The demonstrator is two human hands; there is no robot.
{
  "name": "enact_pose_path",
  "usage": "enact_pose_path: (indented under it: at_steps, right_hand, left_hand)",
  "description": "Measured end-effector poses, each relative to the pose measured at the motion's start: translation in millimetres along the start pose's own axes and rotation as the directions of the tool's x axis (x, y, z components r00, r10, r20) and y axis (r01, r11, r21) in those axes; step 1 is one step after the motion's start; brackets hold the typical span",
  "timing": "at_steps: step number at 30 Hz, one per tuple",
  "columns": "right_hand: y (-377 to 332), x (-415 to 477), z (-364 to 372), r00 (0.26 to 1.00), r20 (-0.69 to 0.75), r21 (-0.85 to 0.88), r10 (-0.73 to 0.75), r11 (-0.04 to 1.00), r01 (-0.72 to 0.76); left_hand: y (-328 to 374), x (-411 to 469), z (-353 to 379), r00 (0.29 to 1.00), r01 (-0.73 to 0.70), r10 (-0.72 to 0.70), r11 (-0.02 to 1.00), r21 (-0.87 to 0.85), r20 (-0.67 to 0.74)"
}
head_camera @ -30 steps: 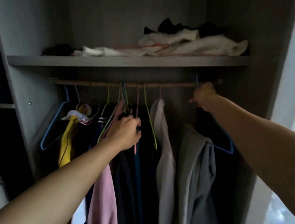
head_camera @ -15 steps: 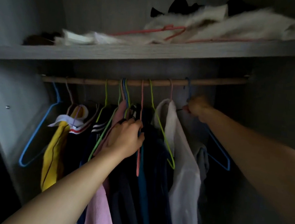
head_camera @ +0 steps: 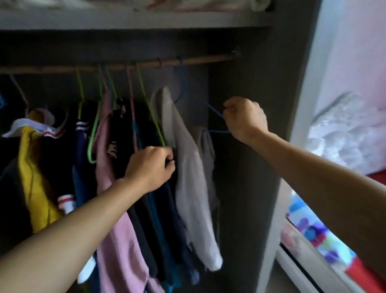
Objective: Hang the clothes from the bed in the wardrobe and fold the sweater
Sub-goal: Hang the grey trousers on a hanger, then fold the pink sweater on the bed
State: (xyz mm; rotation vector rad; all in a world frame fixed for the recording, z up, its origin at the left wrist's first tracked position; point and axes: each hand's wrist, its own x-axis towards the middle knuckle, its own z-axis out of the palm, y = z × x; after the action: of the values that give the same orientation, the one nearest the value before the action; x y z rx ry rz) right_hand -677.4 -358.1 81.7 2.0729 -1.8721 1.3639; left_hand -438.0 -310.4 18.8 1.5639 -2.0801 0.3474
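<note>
Hands: right (head_camera: 244, 119) grips blue hanger (head_camera: 215, 115), left (head_camera: 150, 166) clothes (head_camera: 156, 213).

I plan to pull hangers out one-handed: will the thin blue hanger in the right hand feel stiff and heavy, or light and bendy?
Probably light: the blue hanger is only a thin wire outline, gripped by the right hand. Being so thin, it may flex slightly if pulled hard. Its open frame could snag the pale grey garment hanging beside it.

A thin blue hanger (head_camera: 216, 112) (tilted, blurred) sits pinched in the right hand (head_camera: 244, 120); the left hand (head_camera: 150, 167) grips dark hanging clothes (head_camera: 157, 225).
</note>
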Motion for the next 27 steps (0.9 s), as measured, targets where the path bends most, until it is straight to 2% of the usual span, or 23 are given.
enact_pose_path:
  at_steps: [2, 5, 8, 11, 14, 17, 22, 27]
  right_hand:
    - [20, -38, -32, 0.998, -0.050, -0.048, -0.034, 0.998, 0.031]
    - [67, -89, -78, 0.999, -0.039, -0.136, -0.024, 0.991, 0.019]
    - [135, -136, -117, 0.991, -0.058, -0.199, 0.122, 0.971, -0.131]
    - [220, -183, -154, 0.945, -0.021, -0.290, 0.327, 0.902, -0.319]
    - [311, -234, -192, 0.845, 0.062, -0.379, 0.530, 0.796, -0.472]
    - [393, -283, -233, 0.730, 0.074, -0.423, 0.679, 0.684, -0.594]
    - [501, -342, -308, 0.572, 0.051, -0.473, 0.819, 0.524, -0.708]
    - [576, -368, -360, 0.443, 0.069, -0.494, 0.894, 0.417, -0.763]
  left_hand:
    - [23, -15, 14, 0.994, -0.008, 0.010, 1.000, -0.020, 0.113]
    - [68, -36, 42, 0.972, -0.073, 0.088, 0.994, -0.076, 0.219]
    - [130, -54, 73, 0.933, -0.161, 0.204, 0.973, -0.163, 0.296]
    - [205, -65, 110, 0.887, -0.224, 0.278, 0.957, -0.185, 0.368]
    - [288, -68, 148, 0.841, -0.293, 0.353, 0.934, -0.204, 0.410]
    - [376, -64, 191, 0.783, -0.328, 0.418, 0.907, -0.264, 0.461]
    - [514, -61, 256, 0.688, -0.335, 0.482, 0.874, -0.352, 0.542]
    - [600, -62, 306, 0.609, -0.339, 0.503, 0.864, -0.373, 0.613]
